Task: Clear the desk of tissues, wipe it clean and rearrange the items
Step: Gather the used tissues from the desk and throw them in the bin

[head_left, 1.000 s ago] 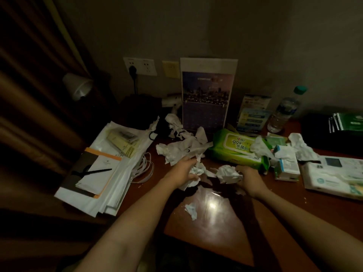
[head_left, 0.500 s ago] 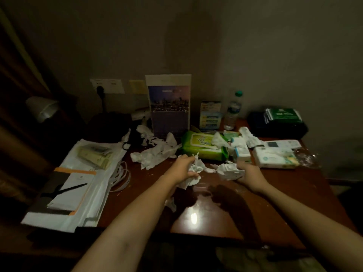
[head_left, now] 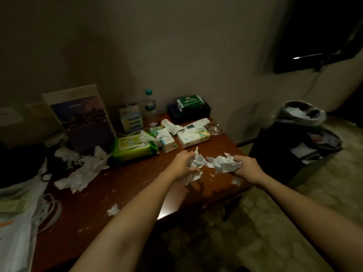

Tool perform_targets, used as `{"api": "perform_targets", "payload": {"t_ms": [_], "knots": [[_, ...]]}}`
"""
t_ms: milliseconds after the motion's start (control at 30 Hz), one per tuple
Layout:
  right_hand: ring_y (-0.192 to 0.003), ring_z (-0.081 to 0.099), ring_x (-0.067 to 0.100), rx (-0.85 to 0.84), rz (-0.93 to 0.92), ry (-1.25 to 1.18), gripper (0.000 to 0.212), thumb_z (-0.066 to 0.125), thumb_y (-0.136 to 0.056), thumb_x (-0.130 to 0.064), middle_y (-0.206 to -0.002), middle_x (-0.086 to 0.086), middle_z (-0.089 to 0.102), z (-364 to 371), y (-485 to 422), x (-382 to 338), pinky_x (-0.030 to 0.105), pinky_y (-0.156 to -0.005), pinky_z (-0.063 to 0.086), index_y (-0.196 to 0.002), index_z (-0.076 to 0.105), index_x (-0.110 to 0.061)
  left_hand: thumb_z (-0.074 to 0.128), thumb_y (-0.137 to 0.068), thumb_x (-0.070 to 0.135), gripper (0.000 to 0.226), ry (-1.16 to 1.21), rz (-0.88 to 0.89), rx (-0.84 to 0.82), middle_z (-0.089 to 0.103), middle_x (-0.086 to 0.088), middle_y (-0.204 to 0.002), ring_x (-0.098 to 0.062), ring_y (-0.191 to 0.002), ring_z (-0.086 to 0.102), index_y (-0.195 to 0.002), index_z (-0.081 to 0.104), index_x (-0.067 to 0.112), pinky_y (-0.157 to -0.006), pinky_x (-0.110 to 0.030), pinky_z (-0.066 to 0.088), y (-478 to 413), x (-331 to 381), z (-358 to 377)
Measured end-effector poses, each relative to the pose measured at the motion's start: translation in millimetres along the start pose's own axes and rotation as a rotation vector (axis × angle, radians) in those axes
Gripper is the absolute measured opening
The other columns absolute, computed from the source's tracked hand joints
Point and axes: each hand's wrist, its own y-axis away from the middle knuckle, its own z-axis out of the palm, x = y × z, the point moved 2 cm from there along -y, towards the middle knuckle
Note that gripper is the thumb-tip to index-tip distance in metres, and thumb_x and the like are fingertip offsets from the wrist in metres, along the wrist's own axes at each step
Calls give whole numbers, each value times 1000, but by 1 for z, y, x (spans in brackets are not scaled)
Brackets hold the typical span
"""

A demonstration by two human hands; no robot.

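Observation:
My left hand (head_left: pixel 181 165) grips a wad of crumpled white tissue (head_left: pixel 196 165) above the right end of the brown desk (head_left: pixel 121 193). My right hand (head_left: pixel 246 167) grips a second crumpled tissue (head_left: pixel 224 163) just beside it. A long heap of used tissues (head_left: pixel 82 169) lies at the desk's left. One small scrap (head_left: pixel 113 210) sits near the front edge, and another scrap (head_left: pixel 236 181) lies below my right hand. A further tissue (head_left: pixel 170 125) lies among the packs at the back.
A green wet-wipe pack (head_left: pixel 133 148), white tissue pack (head_left: pixel 194 135), small boxes (head_left: pixel 167 143), glass ashtray (head_left: pixel 214 128), water bottle (head_left: pixel 150 108), calendar (head_left: pixel 84 116) and black box (head_left: pixel 188 112) crowd the back. Papers (head_left: pixel 15 222) lie left. A lined bin (head_left: pixel 302 112) stands on the floor right.
Both hands, each with its tissue, have lifted and swung right toward the desk's right end. The view has turned right, bringing the bin and floor into sight.

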Motion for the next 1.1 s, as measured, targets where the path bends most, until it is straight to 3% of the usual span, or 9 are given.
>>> {"api": "perform_targets", "payload": {"t_ms": [200,333,400,633,767,867,967,1033,1100], "knots": [[-86,59,19,106,90,-139,13,77,-75,-10,-88,5,66,-78,21,93,29,-71,42,-83,67,-8,76,-81,29,47,-2,101,-73,50,-1,-115,-19,-106,49,-123,58,19,-84,-24,36,-69,100,56],[-74,50,13,112,106,-78,26,76,-77,-11,-73,-2,56,-142,21,164,12,-55,32,-67,54,-20,76,-82,26,43,-17,152,-81,45,3,-107,-16,-101,48,-120,60,18,-82,-22,35,-123,173,93],[-71,49,12,128,126,-65,28,76,-76,-8,-70,-4,54,-173,20,202,9,-54,33,-65,52,-19,75,-82,27,43,-28,162,-74,46,1,-109,-19,-105,49,-121,60,17,-85,-24,36,-153,206,113],[-64,43,8,172,194,-4,39,79,-72,-9,-63,-7,47,-258,2,308,16,-53,33,-59,44,-23,73,-84,29,44,-67,201,-142,52,-8,-117,-21,-108,49,-122,59,12,-83,-23,35,-233,297,181],[-72,51,16,183,175,-11,26,77,-72,-8,-70,3,54,-292,-32,356,18,-53,29,-67,53,-13,73,-84,32,45,-56,223,-162,54,-9,-117,-22,-108,51,-122,58,13,-82,-23,35,-295,330,208],[-74,53,22,178,150,0,29,76,-72,-6,-71,9,54,-317,-67,391,26,-55,28,-65,48,-12,74,-84,31,48,-51,227,-177,54,-10,-118,-24,-108,52,-124,58,12,-82,-22,35,-350,351,224],[-84,56,31,205,163,16,19,76,-74,-6,-85,20,60,-344,-109,421,35,-67,38,-76,59,3,75,-83,27,48,-20,242,-159,54,-11,-123,-25,-112,52,-125,59,11,-84,-21,35,-414,367,235],[-82,53,30,197,175,27,19,74,-75,-4,-88,20,58,-364,-136,439,30,-65,37,-81,60,7,75,-83,26,49,-13,251,-167,54,-11,-126,-25,-115,51,-126,58,10,-88,-22,35,-454,378,241],[-77,50,26,152,183,54,18,74,-74,-3,-80,11,55,-383,-163,457,27,-59,29,-75,57,-2,74,-84,27,48,-21,258,-201,55,-11,-126,-25,-116,51,-124,58,7,-91,-26,37,-492,391,248]]}}
